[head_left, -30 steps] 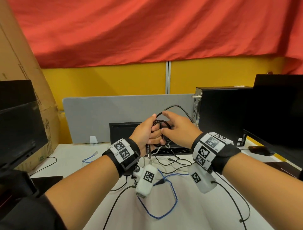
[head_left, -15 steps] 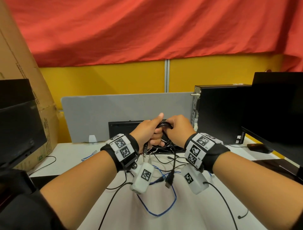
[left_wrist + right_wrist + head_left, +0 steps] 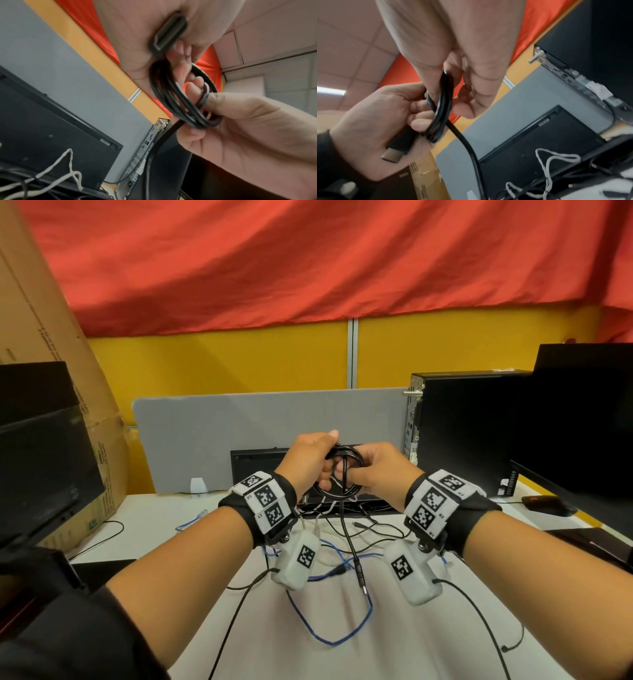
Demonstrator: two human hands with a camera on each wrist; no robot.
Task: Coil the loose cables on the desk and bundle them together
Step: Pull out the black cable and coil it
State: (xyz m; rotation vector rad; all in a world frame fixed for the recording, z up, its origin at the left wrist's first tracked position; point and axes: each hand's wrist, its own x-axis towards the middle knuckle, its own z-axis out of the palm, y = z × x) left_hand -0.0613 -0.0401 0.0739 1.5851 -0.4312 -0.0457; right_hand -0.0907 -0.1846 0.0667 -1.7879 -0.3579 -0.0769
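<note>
A black cable coil (image 3: 342, 475) hangs in the air between both hands, above the back of the white desk (image 3: 394, 645). My left hand (image 3: 325, 470) grips the coil (image 3: 180, 97) and pins its plug (image 3: 168, 35) against the palm. My right hand (image 3: 356, 472) pinches the loops (image 3: 440, 108) from the other side. The cable's free tail (image 3: 347, 529) drops from the coil and ends in a plug (image 3: 359, 575) just above the desk. A blue cable (image 3: 342, 642) and white cables (image 3: 329, 530) lie loose below my hands.
Thin black wires (image 3: 236, 614) trail across the desk. A grey divider (image 3: 239, 433) and a flat black device (image 3: 257, 470) stand behind. A computer tower (image 3: 455, 433) and monitor (image 3: 582, 422) are at the right, with a mouse (image 3: 548, 505). A monitor (image 3: 41, 460) and cardboard box (image 3: 44, 337) are at the left.
My right hand brought the raised loop down onto the coil and closed its fingers on it. The tail's plug came up off the desk and now hangs free.
</note>
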